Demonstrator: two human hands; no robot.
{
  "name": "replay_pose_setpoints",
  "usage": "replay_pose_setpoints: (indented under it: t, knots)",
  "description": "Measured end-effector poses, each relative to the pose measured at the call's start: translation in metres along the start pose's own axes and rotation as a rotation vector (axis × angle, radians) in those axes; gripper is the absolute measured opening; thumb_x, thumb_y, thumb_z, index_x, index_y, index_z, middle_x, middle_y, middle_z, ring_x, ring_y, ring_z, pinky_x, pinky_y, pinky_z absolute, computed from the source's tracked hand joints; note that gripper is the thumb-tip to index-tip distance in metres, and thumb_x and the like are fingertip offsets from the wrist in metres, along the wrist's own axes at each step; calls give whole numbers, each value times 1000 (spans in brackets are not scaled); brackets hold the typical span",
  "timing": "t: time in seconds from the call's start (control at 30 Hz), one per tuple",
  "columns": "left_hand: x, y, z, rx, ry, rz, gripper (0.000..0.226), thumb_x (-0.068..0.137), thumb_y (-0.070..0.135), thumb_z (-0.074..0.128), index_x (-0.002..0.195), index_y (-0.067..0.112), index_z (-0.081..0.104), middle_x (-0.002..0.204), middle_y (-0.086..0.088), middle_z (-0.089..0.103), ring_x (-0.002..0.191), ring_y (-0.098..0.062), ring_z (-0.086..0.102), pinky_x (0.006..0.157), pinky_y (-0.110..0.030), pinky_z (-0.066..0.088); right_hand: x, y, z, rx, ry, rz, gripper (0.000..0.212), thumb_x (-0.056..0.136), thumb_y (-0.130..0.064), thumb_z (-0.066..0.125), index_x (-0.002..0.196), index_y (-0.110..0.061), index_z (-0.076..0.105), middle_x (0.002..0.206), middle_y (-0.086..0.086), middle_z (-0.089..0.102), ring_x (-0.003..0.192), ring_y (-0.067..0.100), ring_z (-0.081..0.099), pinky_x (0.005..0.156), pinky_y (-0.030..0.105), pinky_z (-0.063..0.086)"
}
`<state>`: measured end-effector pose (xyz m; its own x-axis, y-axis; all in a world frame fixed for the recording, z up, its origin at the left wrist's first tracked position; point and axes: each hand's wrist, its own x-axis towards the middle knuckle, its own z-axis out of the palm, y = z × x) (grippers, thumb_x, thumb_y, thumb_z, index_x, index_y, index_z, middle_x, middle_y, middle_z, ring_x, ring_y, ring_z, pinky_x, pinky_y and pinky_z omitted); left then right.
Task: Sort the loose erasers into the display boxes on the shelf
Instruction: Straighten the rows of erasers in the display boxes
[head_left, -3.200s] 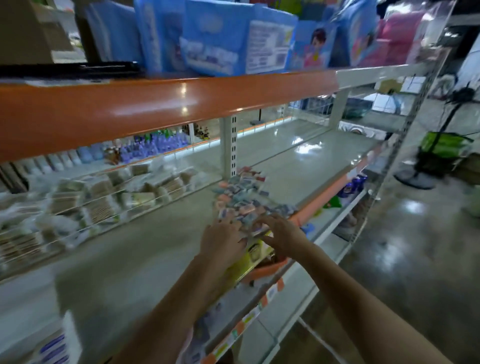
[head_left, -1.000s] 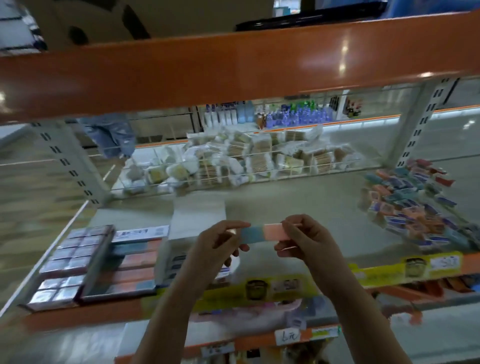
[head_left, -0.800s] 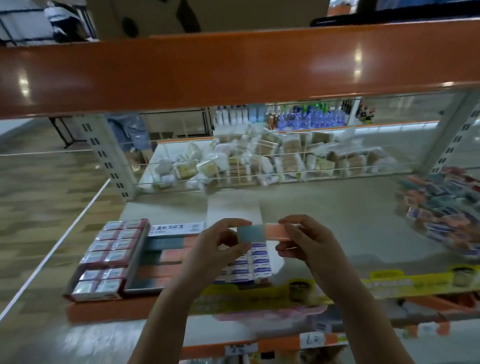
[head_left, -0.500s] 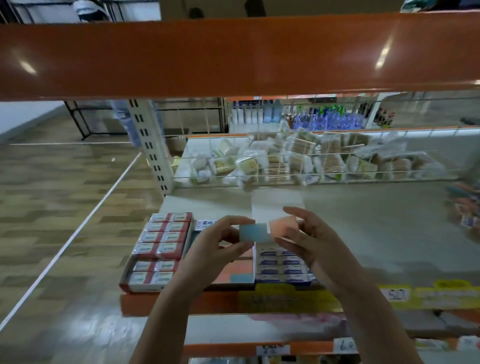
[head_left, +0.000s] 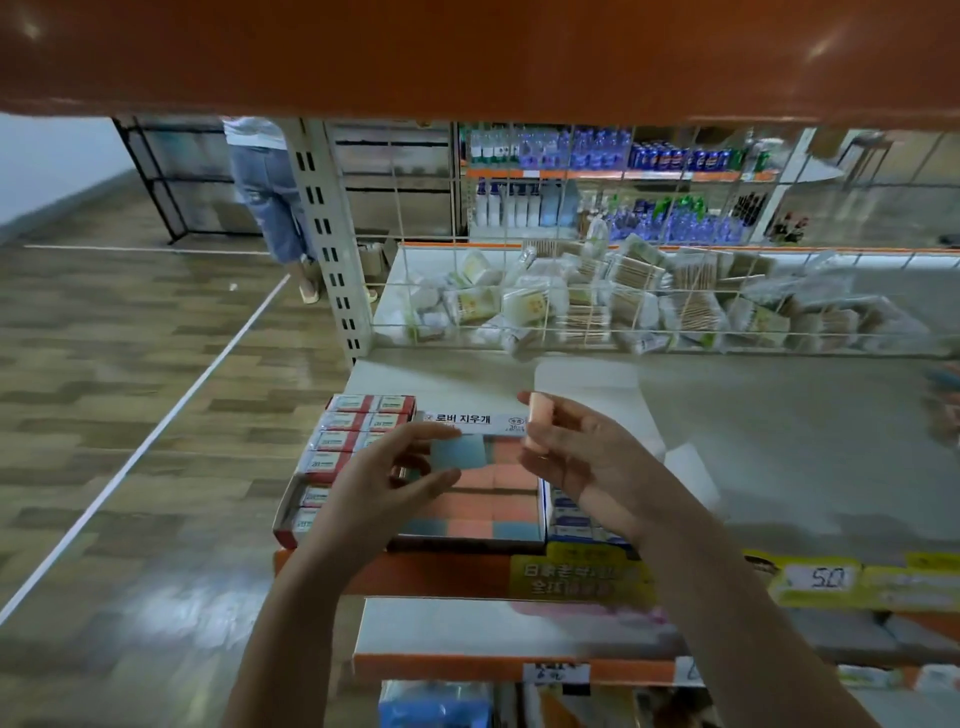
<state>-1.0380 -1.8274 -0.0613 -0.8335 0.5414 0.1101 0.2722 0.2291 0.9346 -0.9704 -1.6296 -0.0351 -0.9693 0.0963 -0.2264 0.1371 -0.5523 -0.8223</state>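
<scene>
Erasers fill three open cardboard display boxes that sit side by side at the front left corner of a pale grey shelf with an orange front lip. The left hand pinches a flat, pale blue rectangular eraser between thumb and fingertips, holding it just above the middle display box. That box is packed with smooth, bare blocks in salmon pink and blue, laid flat like tiles, and its raised back flap is white with printed lettering. The right hand holds a salmon-pink rectangular eraser upright between thumb and curled fingers, over the right edge of the same box. To the left, a red-and-white display box holds rows of small erasers in glossy wrappers. To the right, a white display box with blue-labelled erasers is partly hidden by the right wrist; its tall white flap stands open behind. Behind the shelf's back edge, a white wire basket holds crinkled plastic packets.
</scene>
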Motion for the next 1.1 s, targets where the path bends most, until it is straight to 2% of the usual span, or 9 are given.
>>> replay_pose_setpoints:
  t: [0.13,0.23,0.3,0.37,0.43,0.53,0.73,0.93,1.1]
  knots:
    - [-1,-8,-10,19,82,-4,32,78,20,68,102,40,62,98,6,65,91,-6,61,67,-20,53,7,7,9,-462,-27,-54,40,82,2,64,116,-19,58,102,4,55,83,13,63,75,24,56]
    - [-1,-12,-19,44,117,-8,33,79,17,70,102,39,62,95,12,66,91,-6,61,69,-20,53,16,11,17,-868,-12,-142,44,83,-10,68,118,-29,49,105,-8,59,92,5,59,73,18,50]
    - [-2,-14,-25,39,145,-16,34,80,13,70,102,37,62,95,10,67,90,-9,62,69,-20,53,25,17,22,-1091,-4,-214,41,83,-14,68,117,-28,50,106,-12,58,93,4,57,75,16,46]
    - [-4,-14,-30,34,166,-15,33,80,12,69,102,35,61,96,8,66,88,-7,62,69,-18,52,35,27,25,-1248,-4,-257,41,83,-16,67,120,-25,51,111,-9,58,98,9,57,84,23,48]
    - [-7,-13,-33,31,191,-7,32,80,12,70,102,34,62,95,9,64,84,-1,60,66,-12,49,44,38,29,-1312,-18,-266,41,83,-16,67,121,-23,52,115,-5,57,103,12,55,91,28,48]
    - [-8,-16,-39,20,210,-27,32,79,12,70,104,30,62,95,8,62,81,3,58,63,-12,47,56,54,35,-1420,-37,-312,36,86,-17,64,120,-19,54,116,-3,55,106,12,54,92,27,47]
    - [-12,-18,-46,-17,188,-36,31,80,10,68,101,33,61,92,4,61,82,-9,59,63,-13,48,64,71,39,-1508,-36,-331,36,84,-15,65,116,-23,51,118,-5,55,105,9,51,91,25,46]
    - [-13,-18,-50,-17,164,-50,31,82,13,66,101,36,59,93,10,60,84,-10,60,65,-14,49,64,73,33,-1657,-22,-412,34,86,-20,64,119,-22,56,116,-4,55,109,12,47,95,25,37]
    - [-14,-18,-52,35,174,-76,30,82,18,67,100,41,59,96,6,60,86,-12,61,63,-14,48,65,76,32,-1715,-20,-430,30,89,-22,60,119,-20,61,117,-3,55,114,13,44,96,23,32]
